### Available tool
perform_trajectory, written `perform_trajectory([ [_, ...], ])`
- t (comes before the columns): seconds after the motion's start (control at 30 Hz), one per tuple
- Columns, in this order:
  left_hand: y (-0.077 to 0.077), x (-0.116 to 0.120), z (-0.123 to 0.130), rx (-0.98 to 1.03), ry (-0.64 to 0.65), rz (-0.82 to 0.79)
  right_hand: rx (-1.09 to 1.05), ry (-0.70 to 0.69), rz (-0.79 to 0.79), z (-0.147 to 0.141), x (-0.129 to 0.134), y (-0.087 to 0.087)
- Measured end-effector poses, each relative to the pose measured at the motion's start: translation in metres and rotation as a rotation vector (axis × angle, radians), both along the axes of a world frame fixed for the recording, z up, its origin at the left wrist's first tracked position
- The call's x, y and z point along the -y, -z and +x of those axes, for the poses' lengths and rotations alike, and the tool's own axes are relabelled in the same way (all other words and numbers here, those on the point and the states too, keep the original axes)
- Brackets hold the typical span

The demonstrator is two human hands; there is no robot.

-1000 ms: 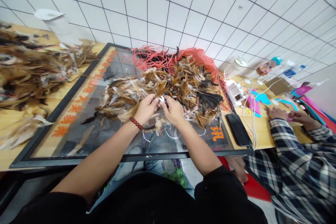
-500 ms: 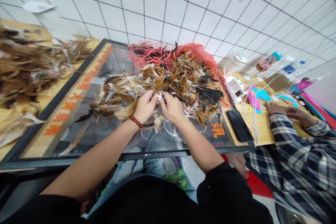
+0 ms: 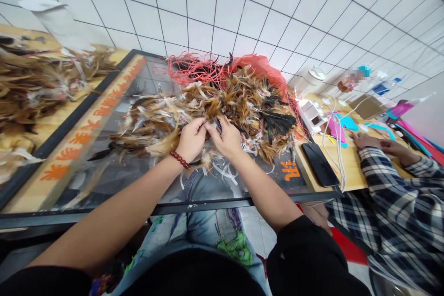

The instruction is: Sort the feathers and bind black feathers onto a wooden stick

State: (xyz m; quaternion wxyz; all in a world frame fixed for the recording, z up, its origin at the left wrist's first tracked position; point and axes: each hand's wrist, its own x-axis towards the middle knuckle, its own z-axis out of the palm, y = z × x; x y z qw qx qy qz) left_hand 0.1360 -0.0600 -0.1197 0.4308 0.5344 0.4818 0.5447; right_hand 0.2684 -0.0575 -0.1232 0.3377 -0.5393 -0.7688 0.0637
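My left hand (image 3: 192,141), with a beaded bracelet (image 3: 179,160) at the wrist, is closed in a pinch on a small tuft of brown feathers (image 3: 214,109). The tuft sticks up just beyond the fingertips. Touching it is my right hand (image 3: 226,138), thumb and fingers curled together. A tiny dark blue bit shows between them, too small to name. Both hands are at the near side of a heap of brown, white and black feathers (image 3: 243,95). White strips (image 3: 225,173) lie on the dark glass tabletop below my wrists.
Red string (image 3: 194,67) and a red plastic bag (image 3: 260,69) lie behind the heap. More feathers (image 3: 38,83) cover the left table. At right are a phone (image 3: 319,165), cables (image 3: 339,162), a white box (image 3: 311,114) and another person's hands (image 3: 367,141) in plaid sleeves.
My view has shifted slightly. My hands stay together at the heap; the whitish bit between the fingertips is out of sight, and a dark blue bit shows at the right fingers.
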Motion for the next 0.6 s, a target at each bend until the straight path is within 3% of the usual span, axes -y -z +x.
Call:
perform_trajectory([
  [0.13, 0.004, -0.001, 0.0, -0.138, 0.029, 0.081, -0.007, 0.03, -0.011, 0.0, -0.003, 0.005],
  [0.4, 0.004, -0.005, 0.0, -0.004, 0.048, -0.002, -0.091, 0.033, 0.028, 0.002, -0.006, 0.008],
  [0.6, 0.0, -0.002, 0.0, 0.017, 0.061, -0.003, -0.2, -0.039, 0.024, 0.003, 0.0, -0.004],
])
